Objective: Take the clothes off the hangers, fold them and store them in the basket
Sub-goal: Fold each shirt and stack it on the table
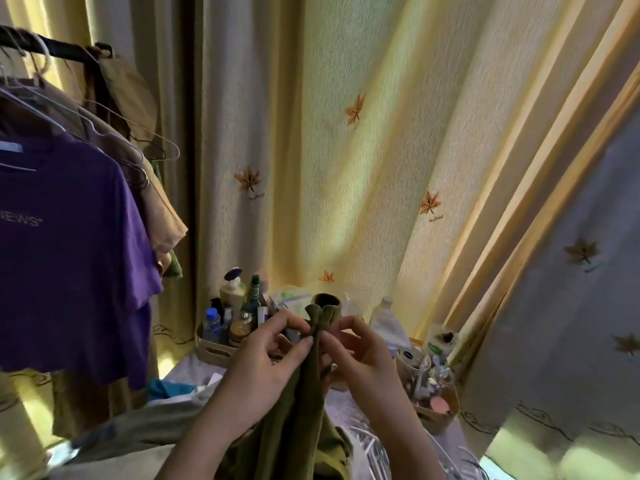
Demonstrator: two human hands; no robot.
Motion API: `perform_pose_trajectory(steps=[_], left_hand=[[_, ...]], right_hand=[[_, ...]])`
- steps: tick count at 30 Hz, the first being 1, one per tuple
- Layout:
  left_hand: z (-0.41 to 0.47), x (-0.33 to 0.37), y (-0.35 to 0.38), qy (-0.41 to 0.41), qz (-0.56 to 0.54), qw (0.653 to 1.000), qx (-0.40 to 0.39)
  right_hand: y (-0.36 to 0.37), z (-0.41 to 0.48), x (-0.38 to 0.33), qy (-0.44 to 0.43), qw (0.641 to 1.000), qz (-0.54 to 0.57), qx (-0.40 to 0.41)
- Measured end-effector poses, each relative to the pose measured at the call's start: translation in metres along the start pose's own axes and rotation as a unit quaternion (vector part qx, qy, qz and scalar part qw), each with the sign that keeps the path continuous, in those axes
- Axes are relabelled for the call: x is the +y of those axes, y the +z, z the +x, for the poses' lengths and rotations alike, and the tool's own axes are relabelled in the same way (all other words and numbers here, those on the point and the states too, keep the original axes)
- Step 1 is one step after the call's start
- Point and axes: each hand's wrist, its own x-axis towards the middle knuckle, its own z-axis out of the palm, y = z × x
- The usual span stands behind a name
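Note:
An olive-green garment (304,386) hangs bunched between my hands, its top edge gathered into a small knot. My left hand (263,362) pinches that top edge from the left, while my right hand (356,358) pinches it from the right. The rest of the cloth drops toward my lap. At left, a purple T-shirt (65,237) with printed letters hangs on a thin wire hanger (41,112) from a dark rail (52,50). Tan and brown clothes (156,202) hang behind it on more wire hangers. No basket for clothes can be made out.
A beige tray (214,351) of bottles and jars stands on the table beyond my hands. A second tray (436,410) with small jars sits at right. White wire hangers (374,448) lie at the bottom right. Yellow leaf-patterned curtains (381,150) fill the background.

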Motion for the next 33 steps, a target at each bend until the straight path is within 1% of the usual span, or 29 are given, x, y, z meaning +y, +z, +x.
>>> perform_pose_trajectory(steps=[2, 4, 5, 6, 8, 9, 11, 14, 15, 16, 17, 18, 19, 20, 21, 22, 23, 25, 26, 27, 30, 31, 33], left_hand=[[-0.001, -0.001, -0.003, 0.008, 0.017, 0.999, -0.027], [-0.002, -0.001, -0.007, 0.020, 0.031, 0.998, -0.057], [-0.003, -0.001, -0.008, 0.022, 0.032, 0.996, -0.075], [-0.003, 0.001, -0.011, 0.025, 0.029, 0.995, -0.091], [-0.003, 0.006, -0.017, 0.029, 0.016, 0.994, -0.108], [0.000, 0.009, -0.020, 0.034, 0.007, 0.994, -0.107], [0.005, 0.014, -0.026, 0.042, -0.018, 0.995, -0.084], [0.009, 0.021, -0.033, 0.030, -0.095, 0.992, -0.075], [0.009, 0.023, -0.036, 0.026, -0.094, 0.992, -0.084], [0.009, 0.026, -0.038, 0.022, -0.065, 0.993, -0.093], [0.010, 0.030, -0.042, 0.030, -0.005, 0.995, -0.090], [0.012, 0.035, -0.046, 0.045, 0.065, 0.994, -0.071], [0.015, 0.042, -0.049, 0.066, 0.122, 0.990, -0.036], [0.019, 0.051, -0.052, 0.086, 0.146, 0.985, 0.006], [0.024, 0.060, -0.054, 0.106, 0.146, 0.983, 0.040], [0.028, 0.069, -0.055, 0.125, 0.133, 0.981, 0.058], [0.032, 0.077, -0.054, 0.137, 0.107, 0.983, 0.055], [0.038, 0.092, -0.048, 0.119, 0.047, 0.992, 0.017], [0.040, 0.096, -0.044, 0.110, 0.043, 0.993, 0.002], [0.044, 0.096, -0.041, 0.110, 0.059, 0.992, 0.006], [0.057, 0.087, -0.035, 0.119, 0.118, 0.983, 0.079], [0.060, 0.080, -0.037, 0.121, 0.118, 0.982, 0.086], [0.061, 0.065, -0.039, 0.127, 0.118, 0.983, 0.054]], right_hand=[[-0.004, 0.002, 0.002, -0.045, 0.995, -0.089, 0.026], [-0.010, 0.004, 0.003, -0.080, 0.979, -0.177, 0.059], [-0.015, 0.005, 0.001, -0.098, 0.970, -0.215, 0.061], [-0.020, 0.007, 0.000, -0.125, 0.958, -0.253, 0.045], [-0.026, 0.012, -0.006, -0.165, 0.935, -0.312, -0.031], [-0.026, 0.015, -0.010, -0.164, 0.932, -0.316, -0.070], [-0.022, 0.021, -0.015, -0.156, 0.943, -0.269, -0.116], [-0.017, 0.031, -0.028, -0.188, 0.953, -0.223, -0.085], [-0.017, 0.035, -0.037, -0.197, 0.954, -0.215, -0.074], [-0.019, 0.039, -0.048, -0.213, 0.952, -0.212, -0.059], [-0.021, 0.043, -0.063, -0.237, 0.947, -0.214, -0.037], [-0.024, 0.047, -0.081, -0.263, 0.939, -0.219, -0.014], [-0.027, 0.051, -0.099, -0.288, 0.929, -0.231, 0.008], [-0.030, 0.054, -0.117, -0.308, 0.917, -0.252, 0.025], [-0.032, 0.057, -0.134, -0.319, 0.904, -0.283, 0.038], [-0.032, 0.060, -0.147, -0.321, 0.889, -0.323, 0.047], [-0.031, 0.064, -0.158, -0.319, 0.875, -0.359, 0.054], [-0.025, 0.069, -0.170, -0.314, 0.857, -0.404, 0.060], [-0.022, 0.070, -0.172, -0.316, 0.850, -0.418, 0.061], [-0.019, 0.071, -0.174, -0.319, 0.844, -0.426, 0.059], [-0.021, 0.070, -0.176, -0.325, 0.848, -0.415, 0.052], [-0.025, 0.069, -0.178, -0.322, 0.854, -0.404, 0.051], [-0.036, 0.065, -0.183, -0.317, 0.864, -0.386, 0.051]])
